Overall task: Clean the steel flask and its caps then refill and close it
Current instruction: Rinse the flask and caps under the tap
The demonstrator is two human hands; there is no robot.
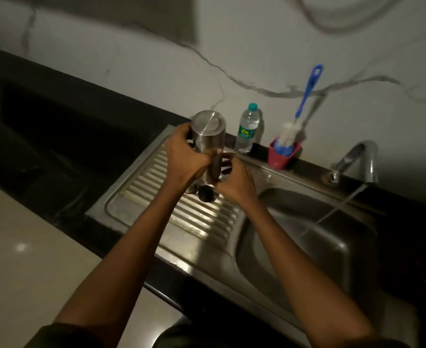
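The steel flask (pixel 208 131) stands tilted over the ribbed drainboard (pixel 202 222), with a flat round steel end facing the camera. My left hand (pixel 184 156) grips its upper body from the left. My right hand (pixel 234 179) is curled round its lower part from the right. A dark round piece (pixel 205 194), probably a cap, shows just below the flask between my wrists. I cannot tell whether it is attached to the flask or lying on the drainboard.
The sink basin (pixel 307 242) lies to the right, and a thin stream of water runs into it from the tap (pixel 355 156). A plastic water bottle (pixel 247 129) and a pink holder (pixel 282 156) with a blue-handled bottle brush (pixel 307 91) stand against the wall. Dark countertop (pixel 56 126) stretches left.
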